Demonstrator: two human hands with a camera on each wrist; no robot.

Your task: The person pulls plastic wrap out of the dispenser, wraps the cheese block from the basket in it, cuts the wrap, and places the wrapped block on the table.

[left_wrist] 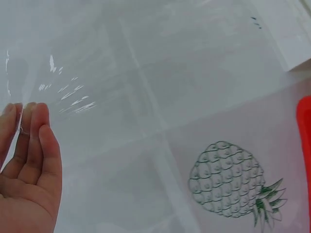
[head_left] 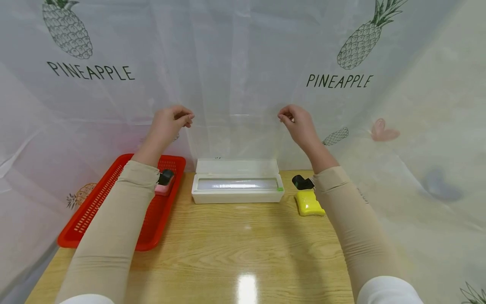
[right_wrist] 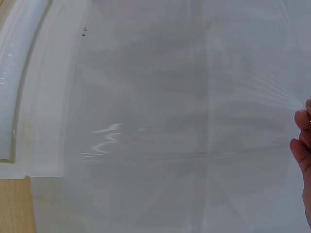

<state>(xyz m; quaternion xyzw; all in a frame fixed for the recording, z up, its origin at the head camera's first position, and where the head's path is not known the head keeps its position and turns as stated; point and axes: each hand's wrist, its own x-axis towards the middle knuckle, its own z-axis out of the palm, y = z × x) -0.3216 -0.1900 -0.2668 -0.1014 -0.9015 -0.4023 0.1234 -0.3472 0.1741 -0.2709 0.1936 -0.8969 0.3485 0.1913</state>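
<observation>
Both hands are raised above the back of the table, holding clear cling film (left_wrist: pixel 73 94) between them. My left hand (head_left: pixel 171 122) pinches one corner between thumb and fingertips, with shiny creases fanning out from the grip in the left wrist view. On the other side, my right hand (head_left: pixel 300 122) pinches the film too, and fine pull lines run to its fingers in the right wrist view. Below and between the hands stands a white cling film dispenser box (head_left: pixel 237 197), its lid (head_left: pixel 237 166) tipped up at the back. A film roll (head_left: pixel 237 184) shows inside.
A red basket (head_left: pixel 163 228) stands at the left under my left forearm, with a pink and black item (head_left: pixel 164 183) in it. Near my right forearm lie a yellow wrapped block (head_left: pixel 309 202) and a black object (head_left: pixel 302 182). A pineapple-printed curtain (head_left: pixel 235 63) hangs behind the table (head_left: pixel 228 236).
</observation>
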